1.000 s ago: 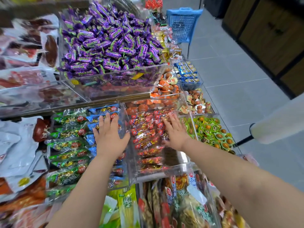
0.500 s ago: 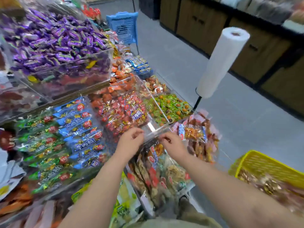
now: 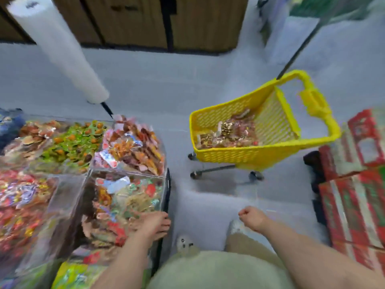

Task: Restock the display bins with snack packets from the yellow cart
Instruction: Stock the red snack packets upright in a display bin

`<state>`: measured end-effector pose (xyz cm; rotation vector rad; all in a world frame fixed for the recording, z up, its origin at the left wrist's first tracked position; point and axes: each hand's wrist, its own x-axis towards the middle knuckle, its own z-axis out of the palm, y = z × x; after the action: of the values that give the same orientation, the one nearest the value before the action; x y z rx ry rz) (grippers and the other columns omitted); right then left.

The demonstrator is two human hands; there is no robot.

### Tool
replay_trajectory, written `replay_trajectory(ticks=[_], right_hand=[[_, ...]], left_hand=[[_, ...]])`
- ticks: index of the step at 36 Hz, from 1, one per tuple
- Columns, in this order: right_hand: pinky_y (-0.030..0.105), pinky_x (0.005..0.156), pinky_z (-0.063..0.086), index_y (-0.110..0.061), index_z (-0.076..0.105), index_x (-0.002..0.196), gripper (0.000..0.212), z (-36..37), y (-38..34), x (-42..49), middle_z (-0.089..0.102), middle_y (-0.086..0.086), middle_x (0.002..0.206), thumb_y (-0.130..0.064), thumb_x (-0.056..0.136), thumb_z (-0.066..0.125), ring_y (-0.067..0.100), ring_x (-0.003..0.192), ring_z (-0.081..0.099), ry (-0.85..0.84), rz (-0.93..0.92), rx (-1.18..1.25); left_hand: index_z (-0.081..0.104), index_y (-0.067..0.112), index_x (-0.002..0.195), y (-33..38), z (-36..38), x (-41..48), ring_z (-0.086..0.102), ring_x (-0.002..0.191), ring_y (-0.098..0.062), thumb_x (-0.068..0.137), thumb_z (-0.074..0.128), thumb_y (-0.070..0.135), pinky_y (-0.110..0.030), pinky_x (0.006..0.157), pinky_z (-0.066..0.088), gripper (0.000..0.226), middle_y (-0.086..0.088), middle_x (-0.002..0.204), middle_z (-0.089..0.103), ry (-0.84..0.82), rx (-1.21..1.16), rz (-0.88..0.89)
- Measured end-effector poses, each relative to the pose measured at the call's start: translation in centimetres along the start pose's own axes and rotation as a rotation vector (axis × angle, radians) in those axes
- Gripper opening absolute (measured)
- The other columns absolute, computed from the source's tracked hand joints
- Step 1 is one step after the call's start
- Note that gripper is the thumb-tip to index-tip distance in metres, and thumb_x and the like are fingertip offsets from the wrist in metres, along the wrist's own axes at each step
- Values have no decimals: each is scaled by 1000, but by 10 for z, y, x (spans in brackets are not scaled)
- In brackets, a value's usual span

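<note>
The yellow cart [image 3: 245, 156] stands on the grey floor right of the display, with a layer of brown and gold snack packets [image 3: 227, 133] in its basket. Clear display bins [image 3: 125, 174] full of mixed packets fill the left side. My left hand [image 3: 151, 226] rests flat on the front corner of the nearest bin, fingers spread, holding nothing. My right hand [image 3: 253, 217] hangs over the floor between the bins and the cart, curled into a loose fist with nothing visible in it. The frame is blurred.
A white roll of bags [image 3: 56, 46] on a black pole rises behind the bins. Red and green boxes [image 3: 354, 180] are stacked at the right. Wooden cabinets [image 3: 145, 21] line the far side of the aisle. My legs and shoes show at the bottom.
The view has swung right from the bins to the cart. Both hands left the red-packet bin; my left hand now lies on the near bin's corner and my right has pulled back over the floor.
</note>
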<state>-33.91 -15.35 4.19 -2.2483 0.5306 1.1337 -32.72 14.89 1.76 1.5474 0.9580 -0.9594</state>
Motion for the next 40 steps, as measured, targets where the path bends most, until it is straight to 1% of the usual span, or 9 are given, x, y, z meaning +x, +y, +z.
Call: replay_trajectory(ticks=[2,5,10,16,20,26,30,36,40], right_hand=[[24,53,35,-15,43,65,31,-8,36,-3,54,13,74,-10,95,41,22,72,52,-6,74,66],[17,55,37,-20,43,66,31,-21,83,-6,48,-2,69,-14,95,45,19,71,50,12,214,256],[24,52,30,-11,42,68,26,-50,146,-7,43,8,65,0,92,42,17,54,41,14,391,583],[24,58,34,-11,46,80,13,-103,176,21,50,6,74,-9,93,46,16,63,48,54,421,733],[23,54,28,-14,42,76,20,-138,168,39,43,5,68,-7,94,43,15,57,41,66,398,814],[23,57,35,-13,47,76,16,-176,137,69,51,4,73,-8,91,46,15,62,49,73,375,771],[22,56,34,-14,47,74,19,-186,113,89,50,4,73,-8,91,44,14,60,49,49,402,736],[22,57,38,-14,50,82,15,-200,64,111,52,3,78,-13,96,44,11,64,53,50,409,841],[20,57,38,-15,50,82,16,-228,22,131,52,3,78,-15,97,43,11,66,51,45,365,862]], left_hand=[[56,17,94,7,21,3,54,65,-18,96,50,22,-25,63,40,8,-5,77,61,10,47,-28],[57,14,93,21,57,7,54,65,-19,97,49,20,-26,65,40,11,-6,74,62,1,122,-28],[55,11,88,55,118,7,51,64,-20,95,49,13,-23,58,40,10,-9,78,58,21,307,23],[52,12,87,88,175,13,50,60,-17,97,46,15,-23,57,35,11,-6,77,57,0,447,124],[50,13,81,104,190,16,46,56,-16,96,45,14,-22,53,33,16,-7,76,56,-19,475,117],[51,9,83,144,183,41,45,49,-17,96,49,16,-20,45,33,15,-10,76,56,-9,404,15],[52,6,80,191,185,66,48,56,-20,97,48,17,-27,51,38,20,-12,74,53,14,367,-15],[50,12,88,281,186,99,51,63,-19,98,47,23,-23,54,35,16,-8,77,56,-52,615,104],[51,13,77,337,185,118,54,63,-18,95,46,18,-23,58,37,19,-6,76,60,-85,763,171]])
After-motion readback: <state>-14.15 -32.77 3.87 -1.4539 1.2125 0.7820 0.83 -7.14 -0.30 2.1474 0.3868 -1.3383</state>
